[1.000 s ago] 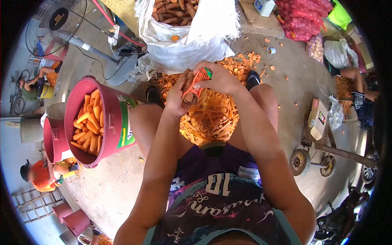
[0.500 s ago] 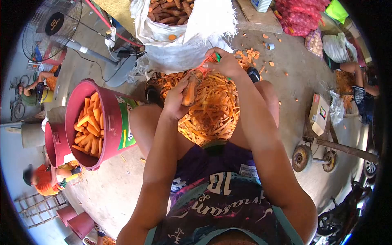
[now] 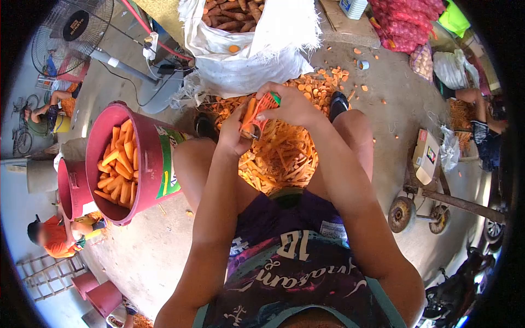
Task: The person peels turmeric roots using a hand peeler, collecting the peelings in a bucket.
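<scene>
Between my knees, my left hand is wrapped round a carrot, partly peeled and partly covered by the fingers. My right hand grips a peeler with a red-orange and green handle. The peeler lies along the carrot, its metal blade end close to my left fingers. Below both hands spreads a heap of orange peelings. Beyond it, cut carrot ends are scattered on the floor.
To my left stands a pink tub of peeled carrots. A white sack of unpeeled carrots is ahead, near a fan. A hand cart is at right. A person in an orange shirt sits at far left.
My right hand has drawn the peeler toward me, down along the carrot to my left hand. The carrot now points more away from me.
</scene>
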Motion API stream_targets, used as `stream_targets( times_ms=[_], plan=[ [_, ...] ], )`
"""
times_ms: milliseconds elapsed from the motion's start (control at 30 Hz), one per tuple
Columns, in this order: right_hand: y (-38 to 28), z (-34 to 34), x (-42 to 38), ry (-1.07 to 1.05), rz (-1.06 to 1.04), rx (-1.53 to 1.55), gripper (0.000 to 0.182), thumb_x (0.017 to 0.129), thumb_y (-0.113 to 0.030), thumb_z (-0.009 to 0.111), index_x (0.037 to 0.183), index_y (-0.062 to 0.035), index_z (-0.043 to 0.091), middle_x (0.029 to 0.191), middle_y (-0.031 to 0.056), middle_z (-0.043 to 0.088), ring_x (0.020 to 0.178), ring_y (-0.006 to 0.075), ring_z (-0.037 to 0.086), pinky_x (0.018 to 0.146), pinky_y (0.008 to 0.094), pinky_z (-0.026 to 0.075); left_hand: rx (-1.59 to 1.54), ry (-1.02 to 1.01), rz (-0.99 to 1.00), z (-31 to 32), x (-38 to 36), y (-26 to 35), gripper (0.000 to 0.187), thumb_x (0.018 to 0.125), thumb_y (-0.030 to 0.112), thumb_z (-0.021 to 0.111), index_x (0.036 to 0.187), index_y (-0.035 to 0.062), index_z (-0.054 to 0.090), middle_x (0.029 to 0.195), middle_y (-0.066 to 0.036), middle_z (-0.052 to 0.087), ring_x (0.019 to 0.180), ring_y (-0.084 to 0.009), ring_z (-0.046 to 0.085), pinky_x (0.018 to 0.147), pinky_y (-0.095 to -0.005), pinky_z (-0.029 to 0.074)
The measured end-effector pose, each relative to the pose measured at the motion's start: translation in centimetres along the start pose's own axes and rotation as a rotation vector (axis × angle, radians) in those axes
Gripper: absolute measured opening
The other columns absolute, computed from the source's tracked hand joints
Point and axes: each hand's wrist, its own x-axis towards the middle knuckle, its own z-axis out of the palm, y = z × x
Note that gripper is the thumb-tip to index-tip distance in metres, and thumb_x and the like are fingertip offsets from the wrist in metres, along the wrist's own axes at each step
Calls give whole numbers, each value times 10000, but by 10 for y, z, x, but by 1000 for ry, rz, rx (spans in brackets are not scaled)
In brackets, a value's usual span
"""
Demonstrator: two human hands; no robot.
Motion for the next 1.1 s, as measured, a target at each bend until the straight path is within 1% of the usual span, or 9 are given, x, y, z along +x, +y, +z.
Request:
stream_targets(
  times_ms=[67, 167, 233, 400, 567, 700, 767, 967, 1100],
  plan=[
    [-3, -4, -1, -29, 62, 54, 483, 776, -198, 934, 1183, -104, 693, 1147, 32, 724, 1088, 170, 660, 1017, 332, 507, -37, -13, -1, 21, -4, 2, 478, 1131, 215, 379, 1588, 84, 426, 1413, -71, 619, 1104, -179, 664, 895, -327, 560],
    [13, -12, 6, 3, 88, 150, 463, 776, -203, 939, 1162, -115, 699, 1104, 27, 726, 1046, 151, 658, 979, 325, 517, -5, 49, 1, 24, -5, 2, 449, 1116, 202, 411, 1529, 47, 493, 1293, -97, 670, 962, -158, 673, 842, -289, 568],
    [23, -27, 9, 79, 123, 121, 471, 774, -232, 942, 1167, -140, 699, 1053, 29, 730, 954, 147, 658, 913, 319, 536, 49, -116, -28, 9, -2, 2, 452, 1114, 218, 441, 1530, 51, 499, 1255, -85, 677, 950, -157, 671, 814, -288, 562],
    [33, -48, 19, 224, 331, -24, 459, 781, -280, 941, 1150, -158, 698, 976, 24, 733, 864, 143, 657, 854, 316, 550, 93, -38, -38, 14, -16, 9, 464, 1110, 224, 463, 1540, 51, 488, 1198, -73, 680, 941, -160, 670, 791, -296, 562],
    [0, -7, -3, 82, -95, -9, 488, 765, -276, 938, 1171, -140, 705, 1025, 74, 765, 949, 214, 717, 899, 355, 559, -11, 14, -2, -26, 13, -4, 472, 1115, 232, 455, 1545, 38, 470, 1238, -79, 677, 948, -172, 673, 826, -340, 580],
    [-3, -12, -4, 51, -56, 30, 483, 767, -236, 925, 1195, -139, 724, 1096, 101, 769, 1027, 245, 731, 950, 361, 552, -26, 68, 5, 24, -8, 3, 433, 1126, 270, 444, 1476, 26, 518, 1145, -56, 704, 948, -192, 702, 875, -374, 583],
    [15, -24, 5, 92, -97, 12, 466, 772, -225, 923, 1180, -133, 717, 1080, 94, 768, 998, 242, 728, 933, 362, 555, -34, -202, -42, -7, 3, -1, 411, 1128, 283, 455, 1459, 53, 540, 1142, -47, 711, 942, -165, 694, 834, -333, 579],
    [41, -51, 21, 254, 287, -25, 436, 786, -258, 939, 1128, -122, 704, 1045, 46, 731, 975, 158, 651, 917, 328, 520, 140, 23, -91, 18, -17, 9, 402, 1121, 285, 483, 1466, 88, 546, 1094, -30, 703, 874, -142, 672, 745, -284, 563],
    [-1, -24, 2, 166, 181, 24, 456, 779, -263, 943, 1139, -116, 704, 1077, 50, 737, 1003, 175, 666, 942, 330, 520, 73, 26, 27, -1, -3, 2, 404, 1126, 277, 463, 1466, 75, 543, 1159, -51, 695, 904, -151, 682, 758, -288, 569]
  ],
)
